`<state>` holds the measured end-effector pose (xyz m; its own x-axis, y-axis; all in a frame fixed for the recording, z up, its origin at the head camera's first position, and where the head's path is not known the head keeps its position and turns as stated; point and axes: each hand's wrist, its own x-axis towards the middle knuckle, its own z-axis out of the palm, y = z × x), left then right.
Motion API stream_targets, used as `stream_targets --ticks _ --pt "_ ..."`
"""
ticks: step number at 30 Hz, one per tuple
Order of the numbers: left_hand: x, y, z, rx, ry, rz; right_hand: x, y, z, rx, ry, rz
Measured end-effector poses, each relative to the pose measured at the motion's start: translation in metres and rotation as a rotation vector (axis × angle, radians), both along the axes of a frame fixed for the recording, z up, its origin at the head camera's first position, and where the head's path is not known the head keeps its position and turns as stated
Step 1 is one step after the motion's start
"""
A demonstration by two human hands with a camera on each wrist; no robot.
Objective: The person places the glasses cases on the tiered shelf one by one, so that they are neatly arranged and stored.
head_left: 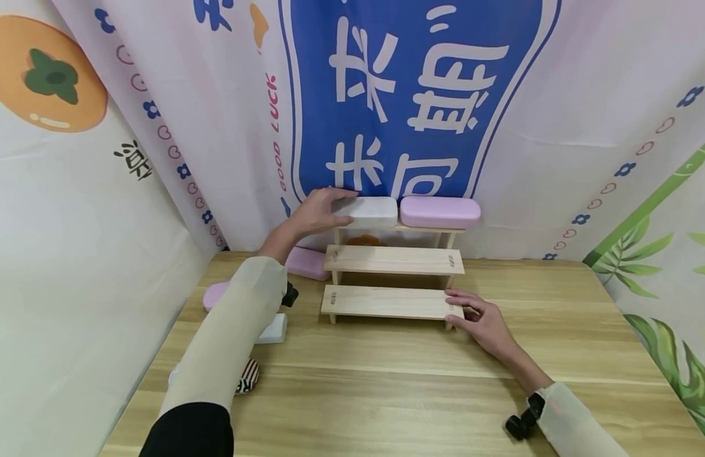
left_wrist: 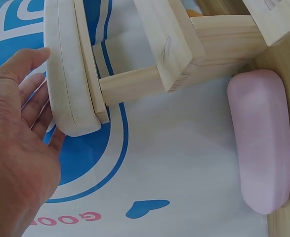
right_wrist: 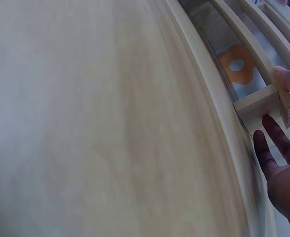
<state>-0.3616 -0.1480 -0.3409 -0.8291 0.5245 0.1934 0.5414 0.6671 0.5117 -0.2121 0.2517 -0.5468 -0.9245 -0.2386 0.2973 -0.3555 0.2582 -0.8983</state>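
A three-step wooden stand (head_left: 393, 259) stands at the back of the table. On its top step, a white glasses case (head_left: 370, 211) sits at the left beside a pink glasses case (head_left: 440, 212). My left hand (head_left: 318, 212) holds the white case by its left end, with the thumb on one side and the fingers around the other in the left wrist view. At the lowest step, my right hand (head_left: 485, 324) pinches the right end of the board. The right wrist view shows my thumb at the board's edge (right_wrist: 283, 96) and fingers beside the stand's leg.
Another pink case (head_left: 308, 263) lies left of the stand. Farther left, partly behind my left sleeve, are a pink item (head_left: 215, 295), a white box (head_left: 274, 330) and a black-and-white striped object (head_left: 248, 377). A printed cloth (head_left: 518, 184) hangs behind the table.
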Motion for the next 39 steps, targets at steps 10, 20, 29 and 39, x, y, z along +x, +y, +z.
stream_targets --ticks 10,20,29,39 --pt "0.012 -0.008 0.004 0.062 0.040 -0.039 0.000 0.000 0.000 0.001 0.008 0.001" --pt "0.030 -0.012 0.013 0.109 0.085 -0.075 -0.001 0.000 -0.001 0.004 0.011 -0.001" --pt "0.048 -0.016 0.018 0.127 0.125 -0.140 -0.002 0.000 0.000 -0.007 0.011 0.003" --pt "0.071 -0.021 0.023 0.078 0.149 -0.150 -0.002 -0.001 0.000 0.000 0.010 0.005"
